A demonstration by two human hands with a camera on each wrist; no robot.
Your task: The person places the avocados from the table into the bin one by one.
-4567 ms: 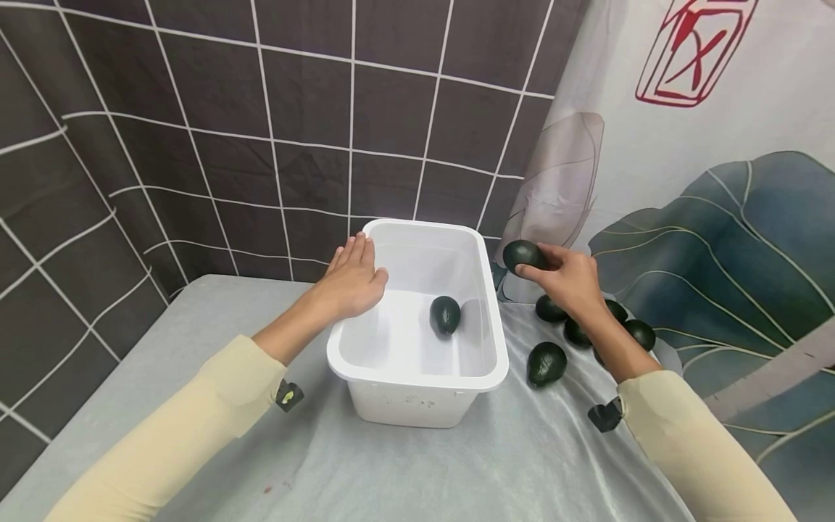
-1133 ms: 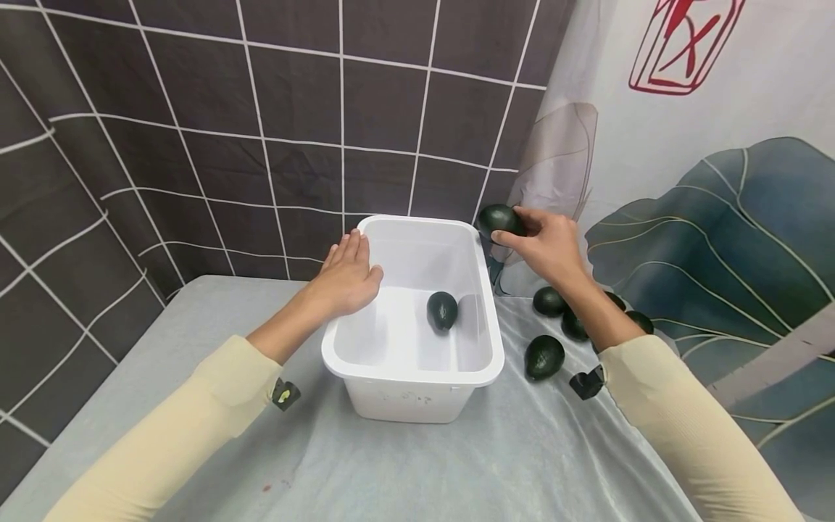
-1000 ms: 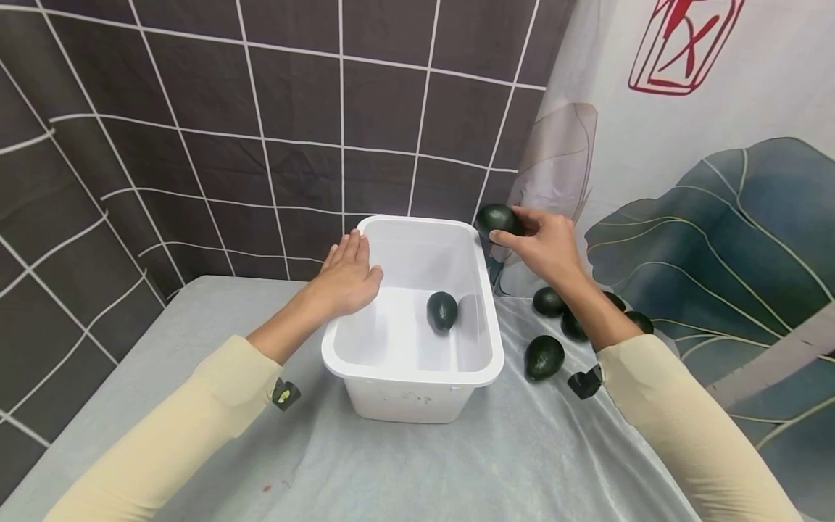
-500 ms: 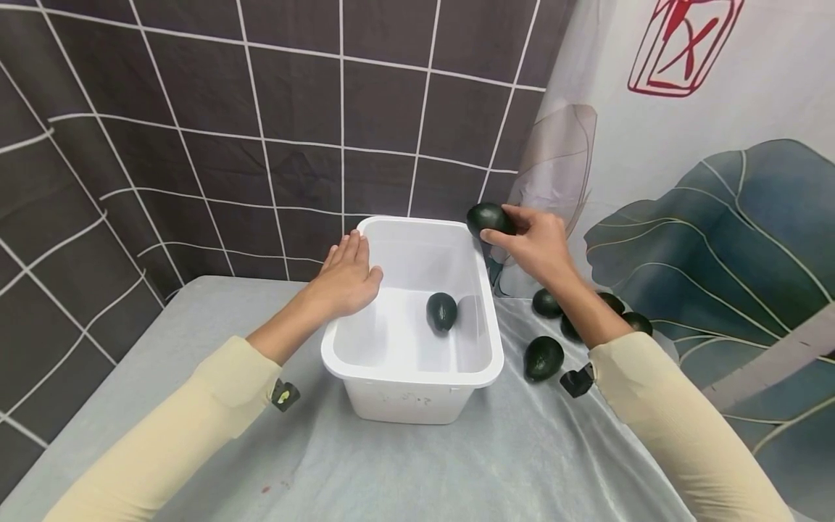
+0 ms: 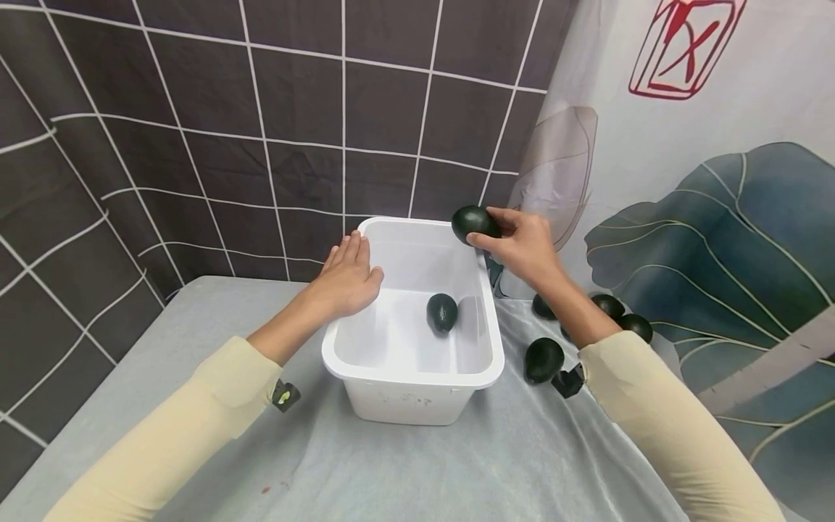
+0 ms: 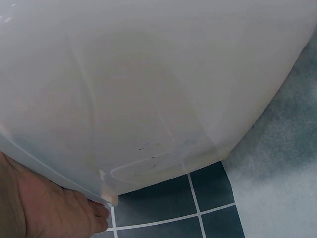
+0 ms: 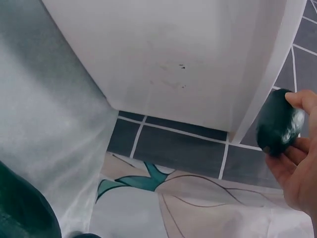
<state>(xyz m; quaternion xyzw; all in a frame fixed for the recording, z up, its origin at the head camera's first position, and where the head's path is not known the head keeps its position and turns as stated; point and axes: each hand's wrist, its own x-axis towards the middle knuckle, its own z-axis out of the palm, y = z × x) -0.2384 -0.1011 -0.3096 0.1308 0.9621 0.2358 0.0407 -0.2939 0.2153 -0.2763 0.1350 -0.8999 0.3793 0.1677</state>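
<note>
A white plastic tub (image 5: pixel 413 378) stands on the cloth, with one dark green avocado (image 5: pixel 442 313) lying on its floor. My right hand (image 5: pixel 525 245) pinches another avocado (image 5: pixel 475 224) between thumb and fingers, over the tub's far right corner. In the right wrist view that held avocado (image 7: pixel 278 123) shows beside the tub's rim, gripped from the right. On the tub's left rim rests my left hand (image 5: pixel 346 279), its fingers straight and together. The left wrist view shows the left hand (image 6: pixel 62 210) low at the left, against the tub's outer wall (image 6: pixel 133 99).
Right of the tub, a loose avocado (image 5: pixel 544 360) lies on the grey cloth (image 5: pixel 417 471). Several more avocados (image 5: pixel 634 328) cluster behind it, partly hidden by the right forearm. A dark tiled backdrop (image 5: pixel 293 145) and a printed curtain (image 5: pixel 717 239) stand close behind.
My right hand has carried its avocado leftward and up, from beside the tub to over its far right corner. The left hand stays on the rim; the avocado inside has not moved.
</note>
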